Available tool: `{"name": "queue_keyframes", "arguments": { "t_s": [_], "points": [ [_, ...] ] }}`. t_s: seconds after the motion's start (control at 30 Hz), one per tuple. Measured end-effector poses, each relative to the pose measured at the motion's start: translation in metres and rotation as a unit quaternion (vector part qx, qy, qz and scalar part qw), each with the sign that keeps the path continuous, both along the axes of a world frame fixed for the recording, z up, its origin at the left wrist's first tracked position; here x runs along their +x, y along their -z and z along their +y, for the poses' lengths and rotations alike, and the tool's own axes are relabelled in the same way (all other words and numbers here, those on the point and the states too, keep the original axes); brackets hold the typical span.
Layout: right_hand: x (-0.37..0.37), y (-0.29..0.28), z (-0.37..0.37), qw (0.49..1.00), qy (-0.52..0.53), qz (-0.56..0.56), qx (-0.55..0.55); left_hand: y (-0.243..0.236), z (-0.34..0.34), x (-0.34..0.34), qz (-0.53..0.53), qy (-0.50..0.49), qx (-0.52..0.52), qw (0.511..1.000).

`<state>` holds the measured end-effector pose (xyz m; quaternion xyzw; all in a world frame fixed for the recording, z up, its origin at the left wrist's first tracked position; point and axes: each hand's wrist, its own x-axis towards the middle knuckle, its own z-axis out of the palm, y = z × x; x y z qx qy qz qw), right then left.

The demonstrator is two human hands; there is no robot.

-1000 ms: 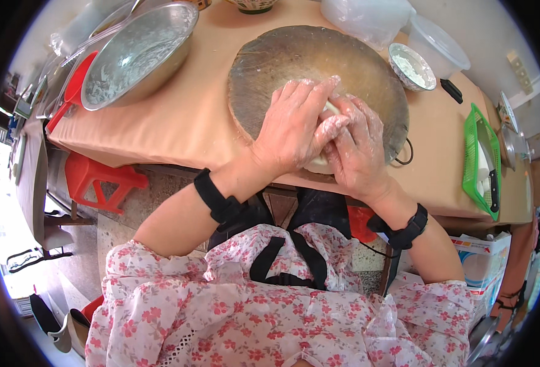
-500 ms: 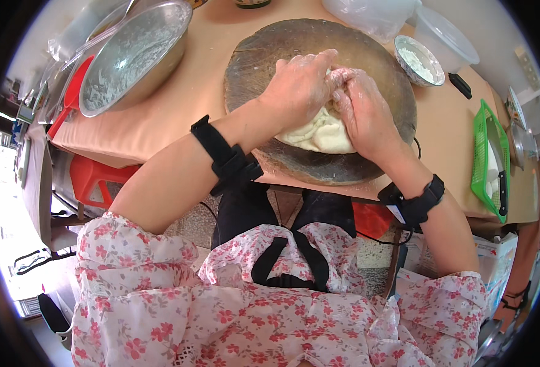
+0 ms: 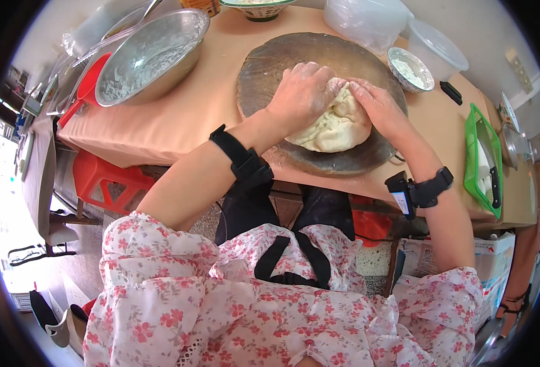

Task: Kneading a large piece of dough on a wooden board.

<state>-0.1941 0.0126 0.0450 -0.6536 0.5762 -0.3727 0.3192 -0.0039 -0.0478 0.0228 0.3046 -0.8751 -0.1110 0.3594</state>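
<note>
One lump of dough [image 3: 334,125], pale, soft and creased, lies right of centre in the upper half of the frame. It is a rounded mound, slightly longer from upper right to lower left, with its folded end toward the top. It sits on one round wooden board [image 3: 282,58], dark, worn and flour-dusted.

Two hands work it. The left hand [image 3: 303,92] lies curled over the dough's upper left edge, fingers bent and pressing into the fold; it grips the dough rather than lifting it. The right hand [image 3: 377,107] rests on the upper right edge, fingers [image 3: 358,92] nearly straight and close together, tips touching the dough and meeting the left hand's knuckles. Each wrist carries one black strap, two in all; the right strap [image 3: 420,189] bears a small device.

The board rests on a counter [image 3: 184,119] covered in a smooth peach-coloured sheet. At upper left stands one large metal mixing bowl [image 3: 150,58], shiny, streaked with flour. Just right of the board is one small metal bowl [image 3: 409,68] holding white flour. Above it sits one clear plastic bag [image 3: 368,21] and one clear plastic tub [image 3: 438,52]. At the right edge lies one green plastic basket [image 3: 475,159], mesh-sided, with a dark-handled knife [image 3: 493,183] inside. One red plastic stool [image 3: 108,183] stands under the counter at left.
</note>
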Motion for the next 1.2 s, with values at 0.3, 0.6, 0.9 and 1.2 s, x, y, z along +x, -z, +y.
{"name": "queue_keyframes", "arguments": {
  "t_s": [0.3, 0.6, 0.9, 1.2],
  "points": [
    [0.019, -0.061, 0.058, 0.964, -0.024, 0.262, -0.027, -0.028, 0.04, 0.039, -0.003, 0.065, -0.072, 0.995],
    [0.033, -0.046, 0.065, 0.93, -0.028, 0.353, -0.095, -0.026, 0.061, 0.039, -0.048, 0.048, -0.096, 0.993],
    [0.033, -0.037, 0.036, 0.896, -0.056, 0.414, -0.15, -0.014, 0.026, 0.026, -0.04, 0.062, -0.092, 0.993],
    [0.024, -0.022, 0.001, 0.876, -0.024, 0.447, -0.18, -0.018, -0.01, 0.01, -0.071, 0.061, -0.007, 0.996]
  ]
}}
